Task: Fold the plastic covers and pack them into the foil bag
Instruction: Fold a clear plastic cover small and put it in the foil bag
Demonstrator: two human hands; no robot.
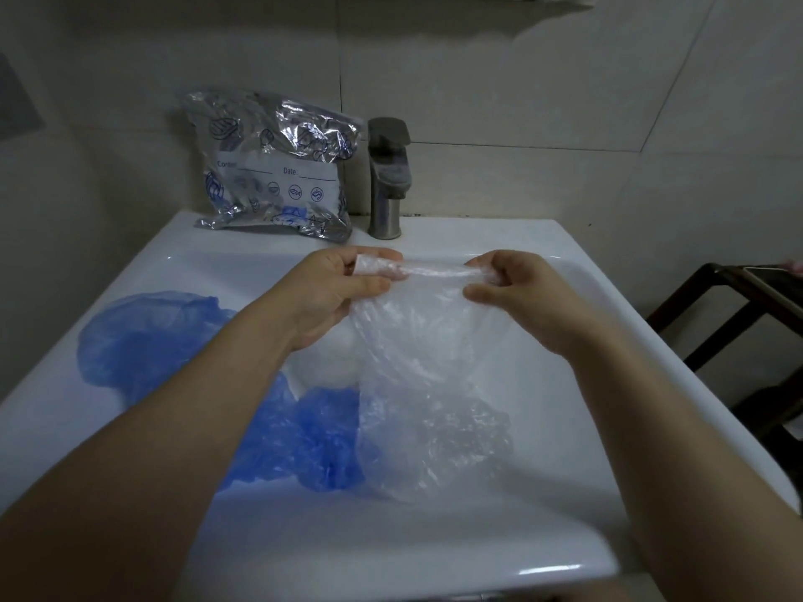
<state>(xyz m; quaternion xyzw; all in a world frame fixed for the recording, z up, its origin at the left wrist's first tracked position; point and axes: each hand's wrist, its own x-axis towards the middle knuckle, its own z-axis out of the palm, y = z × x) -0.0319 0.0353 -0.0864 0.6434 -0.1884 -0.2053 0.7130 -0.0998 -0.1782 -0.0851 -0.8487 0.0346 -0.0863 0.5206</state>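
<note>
Over a white ceramic wash basin (pixel 578 262), a person's left hand (pixel 334 293) and right hand (pixel 517 293) each pinch, thumb against curled fingers, one end of the gathered rim of a thin, crinkled, clear plastic cover (pixel 426 397), stretching that edge into a taut band between them while the rest of the film hangs down towards the person. Below and to the left of the left hand, two crumpled blue plastic covers lie in the basin, one large and spread (pixel 143 341), the other bunched (pixel 304 436) just beside the hanging clear film and partly under it. Beyond the left hand, the silver foil bag with blue printed icons and a white label panel (pixel 273 167) stands leaning against the tiled wall at the basin's back edge, next to a brushed-metal tap (pixel 386 180).

The fold appears barely begun, and the risks look plain. The slippery film could slide out of either pinch, dropping the loose end onto the blue covers and tangling the two. Pulling the rim too tight may tear so thin a sheet. Whether the basin is wet cannot be told; if it is, the film would cling and refuse to crease. The foil bag, propped upright and light, could topple towards the tap when a hand reaches for it. Whether its mouth is open cannot be told from here.
</note>
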